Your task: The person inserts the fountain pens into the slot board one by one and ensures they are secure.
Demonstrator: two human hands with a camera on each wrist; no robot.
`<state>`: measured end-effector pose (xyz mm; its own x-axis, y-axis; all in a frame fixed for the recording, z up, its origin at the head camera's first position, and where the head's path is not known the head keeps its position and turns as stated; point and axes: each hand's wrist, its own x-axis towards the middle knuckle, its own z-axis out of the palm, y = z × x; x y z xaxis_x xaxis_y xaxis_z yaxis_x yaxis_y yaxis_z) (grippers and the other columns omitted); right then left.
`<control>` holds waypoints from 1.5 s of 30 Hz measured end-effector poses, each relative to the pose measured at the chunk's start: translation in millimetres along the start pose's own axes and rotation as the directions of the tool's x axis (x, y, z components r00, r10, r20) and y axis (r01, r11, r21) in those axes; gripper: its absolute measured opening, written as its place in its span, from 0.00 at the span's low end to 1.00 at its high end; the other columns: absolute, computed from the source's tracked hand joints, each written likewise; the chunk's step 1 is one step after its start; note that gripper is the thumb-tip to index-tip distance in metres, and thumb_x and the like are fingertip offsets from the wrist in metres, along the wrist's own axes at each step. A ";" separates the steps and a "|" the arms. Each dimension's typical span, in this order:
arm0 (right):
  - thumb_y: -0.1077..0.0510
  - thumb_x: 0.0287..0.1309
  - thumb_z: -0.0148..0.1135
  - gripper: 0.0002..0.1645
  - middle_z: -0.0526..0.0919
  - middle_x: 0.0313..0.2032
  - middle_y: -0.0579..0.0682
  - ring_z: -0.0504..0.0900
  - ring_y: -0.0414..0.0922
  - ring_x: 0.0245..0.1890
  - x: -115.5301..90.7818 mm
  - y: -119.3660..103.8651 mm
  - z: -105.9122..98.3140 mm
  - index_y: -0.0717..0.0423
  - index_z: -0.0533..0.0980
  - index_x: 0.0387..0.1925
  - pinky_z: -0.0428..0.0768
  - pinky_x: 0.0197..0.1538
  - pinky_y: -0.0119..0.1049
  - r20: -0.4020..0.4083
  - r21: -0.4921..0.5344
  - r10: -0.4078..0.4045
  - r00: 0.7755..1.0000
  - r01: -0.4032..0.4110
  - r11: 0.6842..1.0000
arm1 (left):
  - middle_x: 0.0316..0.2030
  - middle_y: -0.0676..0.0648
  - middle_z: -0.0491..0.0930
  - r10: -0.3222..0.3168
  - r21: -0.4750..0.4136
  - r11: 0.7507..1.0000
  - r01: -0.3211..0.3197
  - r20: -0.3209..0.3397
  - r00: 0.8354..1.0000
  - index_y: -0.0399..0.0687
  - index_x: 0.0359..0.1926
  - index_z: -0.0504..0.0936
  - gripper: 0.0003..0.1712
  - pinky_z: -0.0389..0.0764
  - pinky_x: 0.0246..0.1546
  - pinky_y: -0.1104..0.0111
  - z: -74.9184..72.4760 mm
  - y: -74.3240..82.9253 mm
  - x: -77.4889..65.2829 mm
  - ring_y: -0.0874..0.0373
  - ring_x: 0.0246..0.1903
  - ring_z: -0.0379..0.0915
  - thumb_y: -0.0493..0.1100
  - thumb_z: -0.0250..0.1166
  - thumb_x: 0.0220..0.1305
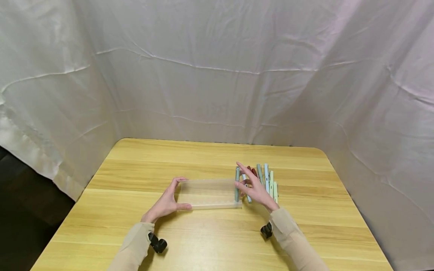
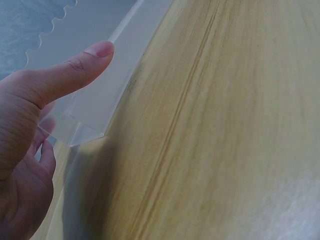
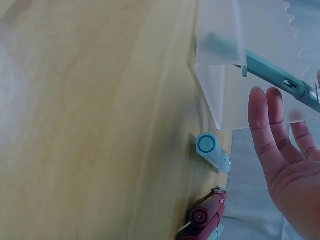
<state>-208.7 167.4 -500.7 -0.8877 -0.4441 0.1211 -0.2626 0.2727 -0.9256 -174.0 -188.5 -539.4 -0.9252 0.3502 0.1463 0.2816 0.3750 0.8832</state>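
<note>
A clear plastic pen rack (image 1: 207,206) with a scalloped edge (image 2: 53,22) stands in front of me. My left hand (image 1: 169,199) holds its left end, thumb along the front edge and fingers at the back. At the rack's right end lies a teal pen (image 1: 237,188), its far part showing through the frosted plastic in the right wrist view. Beside that pen is my right hand (image 1: 253,189), fingers fairly straight and spread, with fingertips (image 3: 257,97) right by the barrel. Just right of the rack, a light blue pen (image 3: 212,150) lies partly under this hand.
Right of the right hand, several pens lie side by side: dark red pens (image 3: 207,212), a grey-green pen (image 1: 259,172), a pale blue pen (image 1: 266,175) and pale green pens (image 1: 275,190). The wooden table (image 1: 217,241) meets white curtains (image 1: 203,94) behind.
</note>
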 end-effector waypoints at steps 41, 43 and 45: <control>0.67 0.64 0.63 0.38 0.75 0.52 0.45 0.83 0.34 0.41 -50.4 23.1 -39.1 0.64 0.60 0.73 0.89 0.43 0.32 -0.274 0.213 0.045 0.961 0.015 0.977 | 0.71 0.37 0.65 0.006 0.007 1.000 -0.006 -0.002 1.000 0.44 0.68 0.61 0.54 0.50 0.76 0.35 -0.2 -0.4 -0.6 0.34 0.76 0.51 0.44 0.83 0.44; 0.69 0.64 0.62 0.38 0.75 0.52 0.46 0.84 0.35 0.42 -52.6 25.9 -42.9 0.67 0.60 0.72 0.89 0.44 0.33 -0.287 0.254 0.040 0.957 0.035 0.967 | 0.71 0.37 0.65 0.009 0.005 1.000 -0.009 -0.004 1.000 0.44 0.68 0.61 0.54 0.50 0.76 0.35 0.0 -1.0 -0.4 0.34 0.76 0.51 0.44 0.83 0.44; 0.71 0.63 0.61 0.38 0.75 0.52 0.47 0.84 0.36 0.43 -55.4 29.0 -46.7 0.70 0.58 0.72 0.89 0.46 0.34 -0.298 0.291 0.037 0.954 0.053 0.955 | 0.71 0.37 0.65 0.011 0.004 1.000 -0.011 -0.005 1.000 0.44 0.68 0.61 0.54 0.50 0.76 0.35 0.1 -1.7 -0.2 0.34 0.76 0.51 0.45 0.83 0.44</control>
<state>-184.8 239.8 -517.5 -0.9692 -0.1593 0.1878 -0.1884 -0.0113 -0.9820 -174.2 -189.1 -541.0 -0.9232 0.3500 0.1587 0.2932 0.3745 0.8797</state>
